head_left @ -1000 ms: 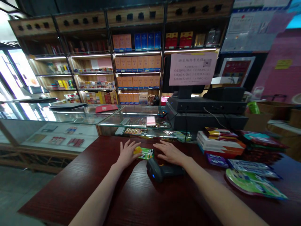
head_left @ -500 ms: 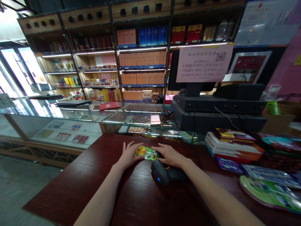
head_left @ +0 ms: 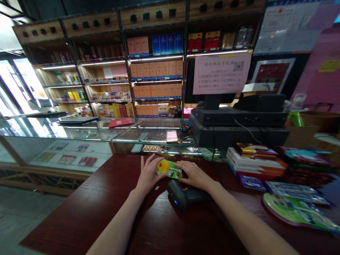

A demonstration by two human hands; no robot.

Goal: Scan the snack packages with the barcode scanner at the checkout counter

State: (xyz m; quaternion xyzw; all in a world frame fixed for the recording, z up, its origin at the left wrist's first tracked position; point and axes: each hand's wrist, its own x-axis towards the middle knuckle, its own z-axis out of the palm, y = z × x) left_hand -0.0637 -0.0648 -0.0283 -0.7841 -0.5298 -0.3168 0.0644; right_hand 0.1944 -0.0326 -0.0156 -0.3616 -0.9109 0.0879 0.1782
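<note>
From the head view, we're at the handling step, it seems: the left hand [head_left: 148, 175] grasps the left end of the green packet [head_left: 171, 173], and the right hand [head_left: 196, 174] has the right end, thumb at the near edge. The packet sits between them over the tabletop [head_left: 101, 205], just beyond the barcode scanner [head_left: 178, 195]. Any move from here calls for a firm pinch and clearance from that scanner!

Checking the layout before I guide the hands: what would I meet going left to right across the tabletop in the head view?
Left hand, small green packet, right hand, purple packet, large green packet.
</note>
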